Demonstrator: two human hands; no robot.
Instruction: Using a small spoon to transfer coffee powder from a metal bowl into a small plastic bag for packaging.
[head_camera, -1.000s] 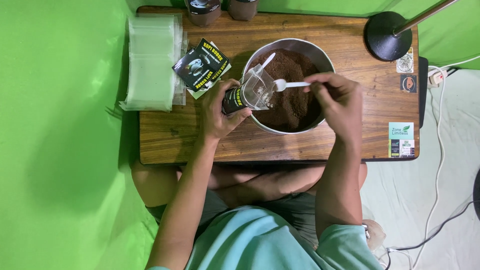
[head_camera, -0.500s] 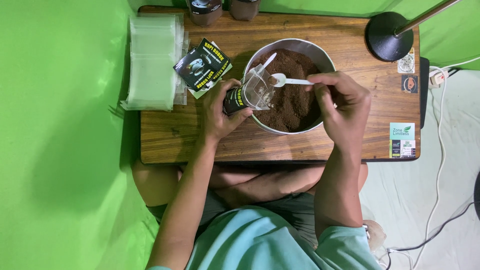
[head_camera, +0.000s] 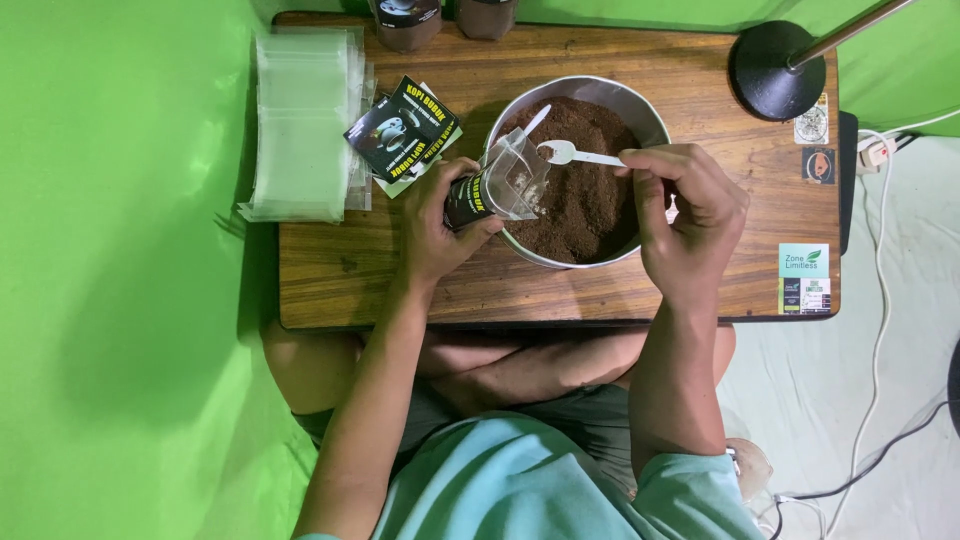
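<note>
- A small clear plastic pouch (head_camera: 505, 185) with a black label was held in the left hand (head_camera: 440, 225); fingers were wrapped tight around its labelled lower part, thumb across the front.
- The pouch was tilted, its open mouth over the left rim of the metal bowl (head_camera: 640, 105), pointed toward the spoon.
- A white plastic spoon (head_camera: 575, 154) was pinched by its handle in the right hand (head_camera: 690, 215), fingers curled closed around the handle end.
- The spoon was held level above the brown powder (head_camera: 590, 195), its bowl just beside the pouch mouth; whether it was loaded could not be told.
- The round metal bowl was filled with dark brown ground powder and stood mid-table, toward the back.
- A second white utensil handle (head_camera: 535, 120) was seen sticking out of the powder near the bowl's upper left.
- Everything was set on a low wooden table (head_camera: 400, 280) against green backdrop cloth (head_camera: 120, 300).
- A stack of empty clear pouches (head_camera: 300, 130) lay at the table's left edge.
- Black printed label cards (head_camera: 400, 135) lay between that stack and the bowl, near the left hand.
- Two dark jars (head_camera: 405, 20) were partly seen at the far edge.
- A black round lamp base (head_camera: 770, 70) stood at the far right corner.
- Stickers (head_camera: 805, 275) were seen on the table's right side.
- White cables (head_camera: 880, 290) ran along the floor to the right.
</note>
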